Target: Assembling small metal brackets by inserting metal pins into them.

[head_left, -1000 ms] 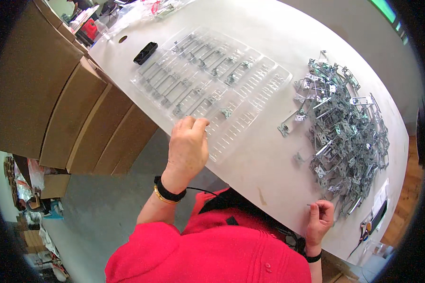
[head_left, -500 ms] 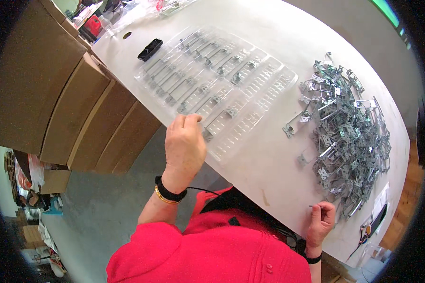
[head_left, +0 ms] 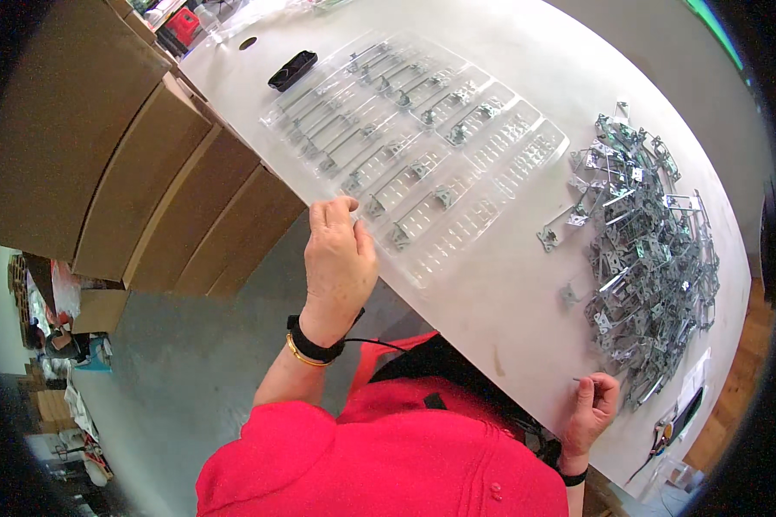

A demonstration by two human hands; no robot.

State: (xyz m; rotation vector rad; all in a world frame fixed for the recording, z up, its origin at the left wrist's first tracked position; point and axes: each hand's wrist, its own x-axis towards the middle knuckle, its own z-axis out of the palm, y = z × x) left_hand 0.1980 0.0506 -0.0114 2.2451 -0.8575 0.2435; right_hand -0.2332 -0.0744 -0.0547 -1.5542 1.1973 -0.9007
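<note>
A clear plastic tray (head_left: 457, 246) with long compartments lies on the white table; metal latch-like parts with rods (head_left: 418, 172) rest in many of them. At the tray's near left edge is my left hand (head_left: 338, 263), its thumb and fingers apart and nothing in them. My right hand (head_left: 591, 412) is closed at the near table edge, pinching a small thin metal piece (head_left: 580, 379) whose other end the fingers hide. Close by on the right rises a heap of loose metal brackets with rods (head_left: 642, 250).
Large cardboard boxes (head_left: 147, 181) stand against the table's left side. A black oblong holder (head_left: 292, 71) sits beyond the tray. Pliers-like cutters (head_left: 661, 438) lie at the right near edge. One bracket (head_left: 550, 238) lies apart from the heap.
My left hand's fingers have spread and drawn back from the tray's compartments to its edge. The right hand keeps its pinch. The whole view has shifted slightly.
</note>
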